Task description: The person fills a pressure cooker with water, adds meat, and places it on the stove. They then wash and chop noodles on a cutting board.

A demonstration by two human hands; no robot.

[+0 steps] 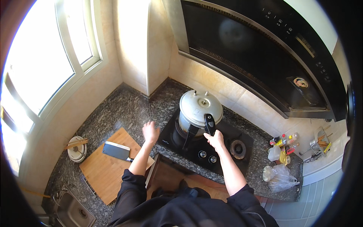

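An aluminium pressure cooker [185, 120] stands on the left burner of a black gas hob [175, 139]. Its domed lid [195, 103] sits on top, and the black lid handle [210, 124] points towards me, at an angle to the black pot handle [190, 137]. My right hand [217, 140] grips the end of the lid handle. To the left of the cooker, my left hand [150, 132] hovers over the counter near the hob's edge. Its fingers look bent and slightly blurred, with nothing visible in them.
On a wooden cutting board [107, 176] lies a cleaver [116, 151]. Stacked plates [77, 154] with chopsticks are beside it, a steel sink [71, 208] below. Bottles [283, 140] and a plastic bag [280, 178] occupy the right counter. A range hood [241, 42] overhangs the hob.
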